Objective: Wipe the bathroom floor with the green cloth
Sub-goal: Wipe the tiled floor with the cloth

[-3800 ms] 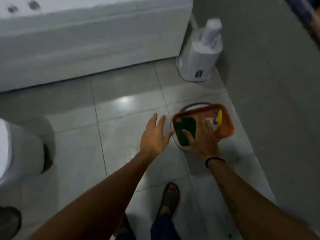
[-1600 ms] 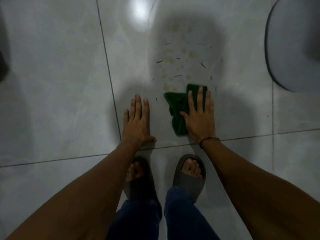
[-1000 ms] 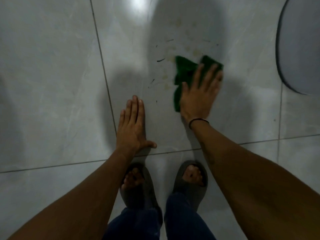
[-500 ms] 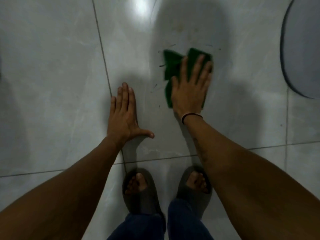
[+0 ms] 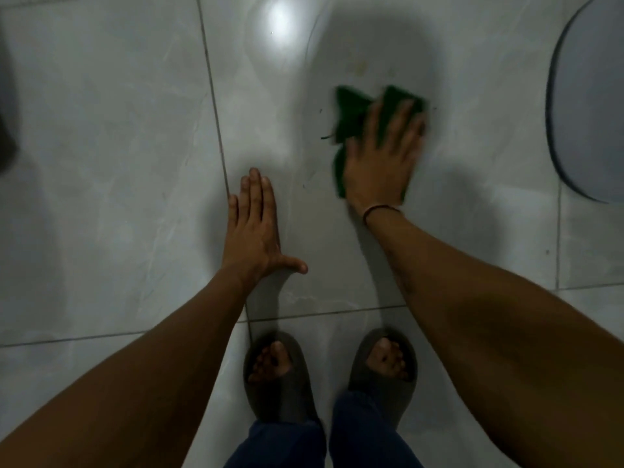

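Scene is dimly lit. One overhead light is reflected as a glare spot (image 5: pixel 278 20) on the glossy tiled floor (image 5: pixel 101 163). A broad soft shadow (image 5: pixel 371 49) is cast beside it. Motion blur is seen on the right hand (image 5: pixel 380 160) and green cloth (image 5: pixel 351 113). Grout lines are bowed near the edges.

Right hand (image 5: pixel 380 160) and its fingertips (image 5: pixel 410 111) smeared by motion blur. Green cloth (image 5: pixel 351 113) blurred too, its middle hidden under the palm, only edges showing beyond the fingers and beside the thumb. Specks (image 5: pixel 325 136) just left of the cloth too small to identify. Grey rounded shape (image 5: pixel 591 106) well right of the hand cut off by the frame edge. Dark object (image 5: pixel 5 123) far left of the left hand (image 5: pixel 253 231) likewise cropped, unidentifiable. Both forearms run out at the bottom edge.
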